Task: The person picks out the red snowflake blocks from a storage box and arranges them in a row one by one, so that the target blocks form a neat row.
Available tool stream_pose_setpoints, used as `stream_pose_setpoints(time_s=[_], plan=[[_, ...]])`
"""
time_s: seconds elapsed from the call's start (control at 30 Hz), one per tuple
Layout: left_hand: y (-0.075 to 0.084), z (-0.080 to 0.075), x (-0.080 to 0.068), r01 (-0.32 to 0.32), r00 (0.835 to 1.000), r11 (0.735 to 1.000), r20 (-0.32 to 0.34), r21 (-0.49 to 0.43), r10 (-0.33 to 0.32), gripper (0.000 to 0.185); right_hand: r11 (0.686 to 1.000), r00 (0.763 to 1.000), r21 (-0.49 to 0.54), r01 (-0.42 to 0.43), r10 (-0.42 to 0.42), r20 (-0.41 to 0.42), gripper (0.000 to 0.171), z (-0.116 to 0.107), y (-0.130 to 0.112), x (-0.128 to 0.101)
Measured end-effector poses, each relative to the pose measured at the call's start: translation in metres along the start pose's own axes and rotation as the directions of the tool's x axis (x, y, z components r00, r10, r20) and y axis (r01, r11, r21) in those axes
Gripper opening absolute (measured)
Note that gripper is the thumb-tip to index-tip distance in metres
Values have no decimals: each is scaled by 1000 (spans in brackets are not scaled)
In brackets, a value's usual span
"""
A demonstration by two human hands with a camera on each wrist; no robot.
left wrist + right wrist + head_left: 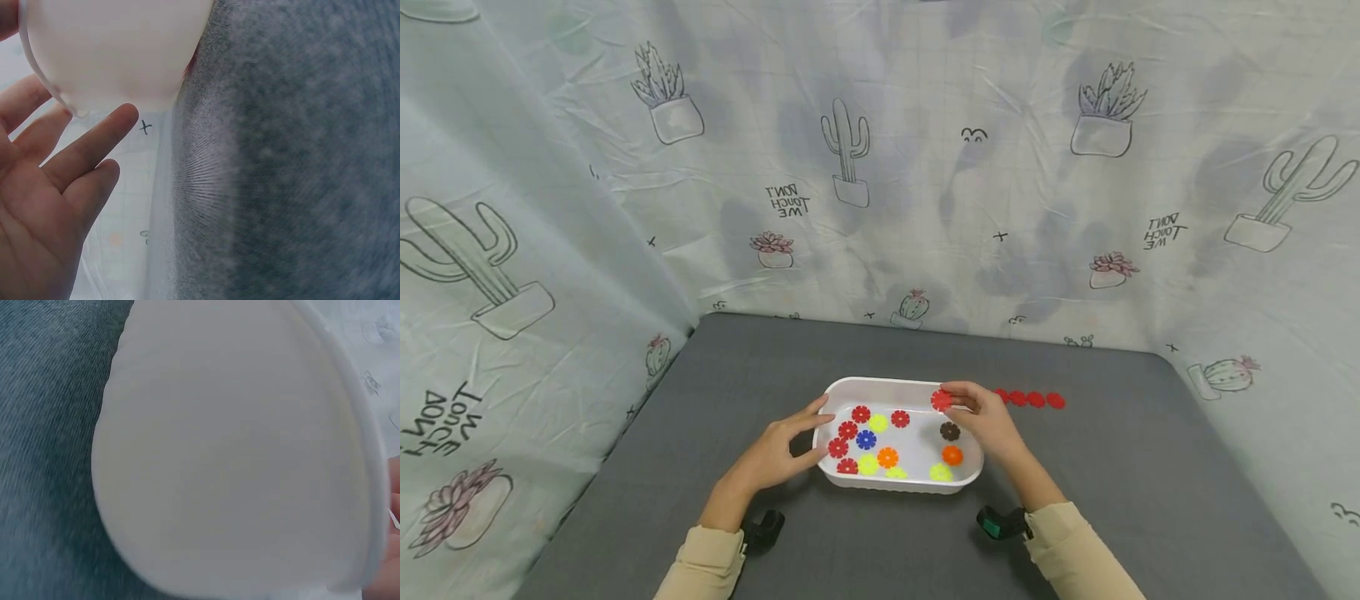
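Note:
A white oval tub (898, 486) on the table holds flower-shaped plastic discs in several colours, among them a blue disc (866, 439), an orange disc (887, 457) and a brown disc (950, 431). My left hand (775, 452) rests at the tub's left end, thumb and fingertips over the rim, other fingers stretched out in the left wrist view. Above the right end of the tub, my right hand (988, 421) pinches a red flower-shaped disc (941, 400) between thumb and fingers. In the right wrist view the tub wall (237, 450) covers most of that hand.
Several red discs (1036, 400) lie in a row on the grey table (1097, 467), right of the tub and behind the right hand. A printed curtain (917, 167) hangs behind the table and along its sides.

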State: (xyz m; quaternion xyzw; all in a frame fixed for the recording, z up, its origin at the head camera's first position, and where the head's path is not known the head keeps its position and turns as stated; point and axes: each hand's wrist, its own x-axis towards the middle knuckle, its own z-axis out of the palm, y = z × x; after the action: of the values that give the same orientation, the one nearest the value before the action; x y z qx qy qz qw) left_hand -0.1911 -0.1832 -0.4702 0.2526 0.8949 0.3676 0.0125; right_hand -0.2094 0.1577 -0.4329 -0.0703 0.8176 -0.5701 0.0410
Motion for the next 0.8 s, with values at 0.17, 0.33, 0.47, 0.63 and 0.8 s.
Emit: stream_pose_setpoints(time_s=[0.17, 0.33, 0.47, 0.63, 0.8], plan=[[0, 0, 0, -9, 1000, 1000, -5, 1, 9, 51, 999, 996, 39, 38, -34, -85, 34, -15, 7, -5], [-1, -1, 0, -31, 999, 1000, -12, 4, 31, 51, 994, 983, 96, 60, -42, -179, 38, -32, 17, -3], [-1, 0, 1, -37, 999, 999, -16, 1, 37, 50, 989, 965, 138, 58, -20, -262, 40, -49, 27, 1], [-3, 0, 1, -26, 1000, 1000, -10, -3, 26, 51, 978, 926, 210, -1, 81, -368, 43, -72, 39, 0], [-2, -1, 1, -25, 1000, 1000, -1, -7, 25, 51, 960, 882, 274, -60, 180, -436, 44, -96, 57, -3]])
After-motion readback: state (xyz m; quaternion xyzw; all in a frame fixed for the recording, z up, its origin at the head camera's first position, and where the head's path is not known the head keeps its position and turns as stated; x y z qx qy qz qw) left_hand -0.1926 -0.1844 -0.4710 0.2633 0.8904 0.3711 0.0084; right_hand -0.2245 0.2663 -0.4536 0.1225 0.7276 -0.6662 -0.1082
